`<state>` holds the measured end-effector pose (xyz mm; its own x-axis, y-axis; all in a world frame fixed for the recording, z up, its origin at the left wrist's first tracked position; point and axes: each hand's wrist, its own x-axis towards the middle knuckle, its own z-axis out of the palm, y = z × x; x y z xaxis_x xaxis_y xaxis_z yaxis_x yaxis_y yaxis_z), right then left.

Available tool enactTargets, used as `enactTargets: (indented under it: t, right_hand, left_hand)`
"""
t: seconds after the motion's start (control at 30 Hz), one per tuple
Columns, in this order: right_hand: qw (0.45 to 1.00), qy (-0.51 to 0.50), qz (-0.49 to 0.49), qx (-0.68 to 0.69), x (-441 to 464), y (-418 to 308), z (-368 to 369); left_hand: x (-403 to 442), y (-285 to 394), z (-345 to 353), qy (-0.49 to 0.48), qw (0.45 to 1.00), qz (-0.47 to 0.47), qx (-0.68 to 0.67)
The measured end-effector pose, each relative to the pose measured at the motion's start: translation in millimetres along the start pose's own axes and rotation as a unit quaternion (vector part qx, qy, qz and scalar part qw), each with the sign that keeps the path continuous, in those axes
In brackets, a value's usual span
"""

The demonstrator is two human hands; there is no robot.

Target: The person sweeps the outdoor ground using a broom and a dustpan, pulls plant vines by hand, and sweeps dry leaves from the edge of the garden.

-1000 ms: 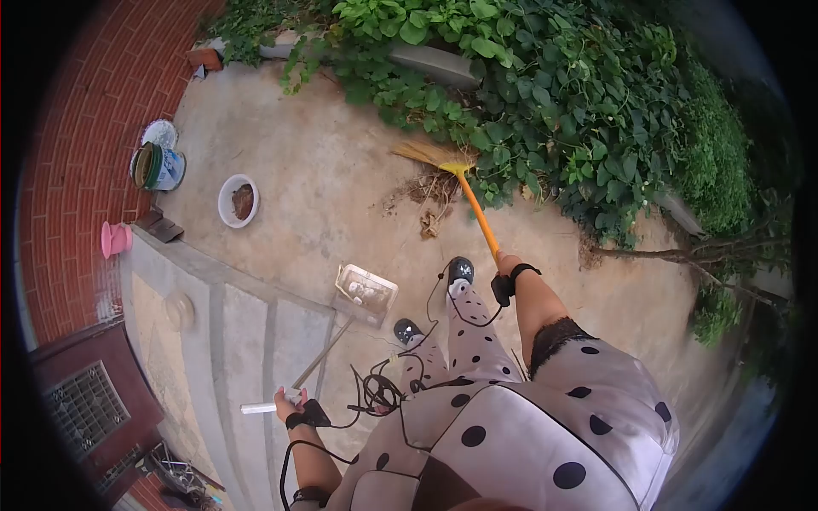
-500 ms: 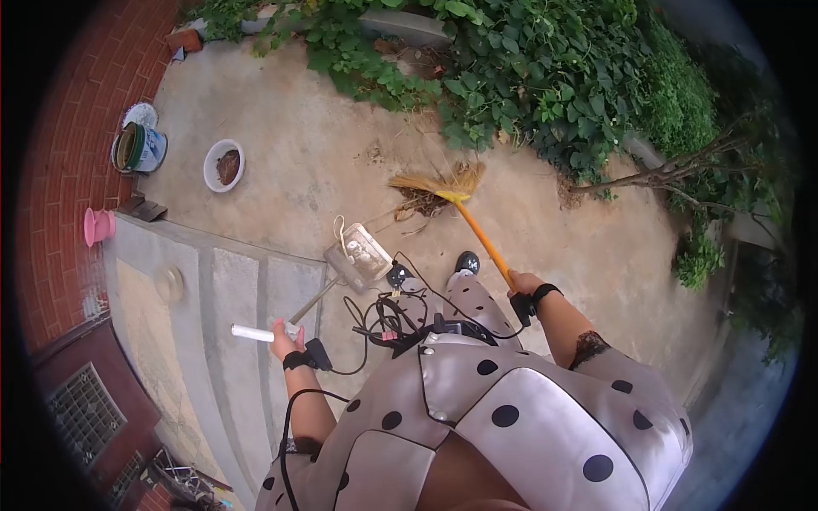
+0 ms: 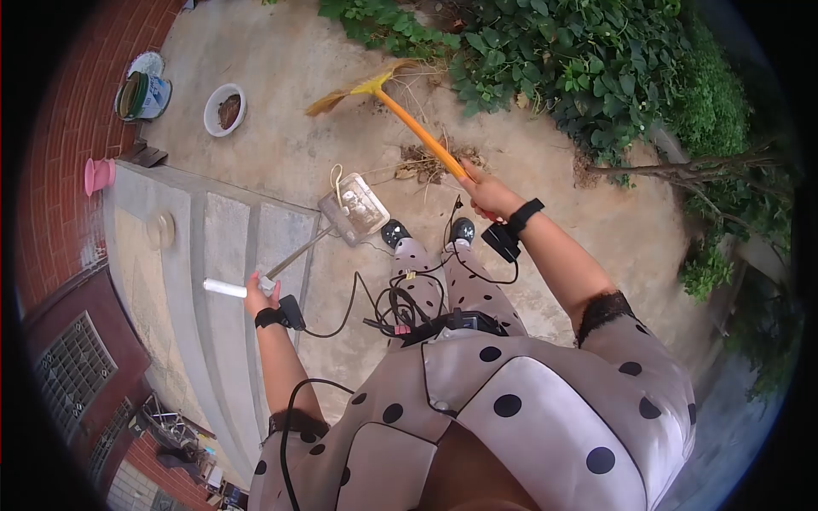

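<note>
Two hands, two tools. The right hand (image 3: 488,189) gripped one broom (image 3: 415,128) by its orange handle; the yellow head lay forward and to the left, beyond one pile of debris (image 3: 422,163), and whether the bristles touched the ground could not be told. The left hand (image 3: 261,295) was closed on the white handle end of one dustpan (image 3: 354,209), whose pan sat just beside the steps (image 3: 230,243), nearer the feet than the pile. Two black boxes, one per wrist, were strapped on: left box (image 3: 292,313), right box (image 3: 501,242). Two dark shoes (image 3: 463,230) stood on the concrete. Toward the brick wall (image 3: 94,94) were one white bowl (image 3: 213,119) with brown contents, one bucket (image 3: 153,98) and one pink pot (image 3: 100,176).
</note>
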<state>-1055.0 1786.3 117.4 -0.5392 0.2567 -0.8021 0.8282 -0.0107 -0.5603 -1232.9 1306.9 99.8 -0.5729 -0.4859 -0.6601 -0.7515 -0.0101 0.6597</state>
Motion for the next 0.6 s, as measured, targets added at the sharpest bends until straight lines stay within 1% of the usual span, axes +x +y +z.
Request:
enactTargets:
  t: [0.03,0.07,0.13,0.17,0.2,0.23,0.27,0.3,0.33,0.37,0.4,0.43,0.5,0.57,0.6]
  right_hand:
    - [0.998,-0.015,-0.039,-0.051,41,-11,12]
    - [0.991,-0.027,-0.06,-0.115,80,-21,26]
    - [0.975,-0.006,-0.063,-0.211,147,-29,52]
    - [0.972,0.018,-0.043,-0.23,170,-29,61]
    - [0.947,0.086,-0.132,-0.281,227,11,77]
    - [0.908,0.149,-0.213,-0.328,268,54,96]
    - [0.912,0.141,-0.208,-0.325,252,61,91]
    - [0.961,0.076,-0.116,-0.241,219,62,76]
    - [0.988,0.017,-0.026,-0.155,188,62,57]
    - [0.995,0.004,0.037,-0.09,157,72,41]
    - [0.996,-0.012,0.069,-0.047,127,89,29]
    - [0.996,0.005,0.075,-0.04,96,114,19]
    - [0.989,0.002,0.127,0.07,38,177,2]
    - [0.967,0.03,0.206,0.144,-42,196,-10]
    - [0.96,0.041,0.227,0.159,-74,211,-13]
  left_hand:
    - [0,-2,1,-0.019,1.0,0.004,0.001]
    - [-7,-2,3,-0.014,1.0,0.004,0.0]
    - [-15,-7,1,-0.005,1.0,0.002,0.0]
    - [-15,-10,0,-0.003,1.0,-0.004,-0.004]
    - [-11,-15,-5,-0.004,1.0,-0.015,-0.004]
    - [-15,-20,-2,0.001,1.0,-0.014,-0.001]
    - [-24,-27,-1,0.016,1.0,0.001,-0.013]
    - [-32,-28,-9,0.029,0.999,0.018,-0.021]
    - [-32,-30,-14,0.009,1.0,0.008,-0.022]
    - [-30,-33,-12,0.001,0.999,0.012,-0.029]
    - [-28,-35,-16,-0.001,0.999,0.006,-0.034]
    - [-29,-37,-19,-0.002,0.999,-0.003,-0.037]
    - [-32,-36,-17,-0.014,0.999,0.002,-0.038]
    - [-32,-35,-10,0.013,0.999,0.004,-0.03]
    - [-29,-35,-11,0.005,0.999,0.005,-0.032]
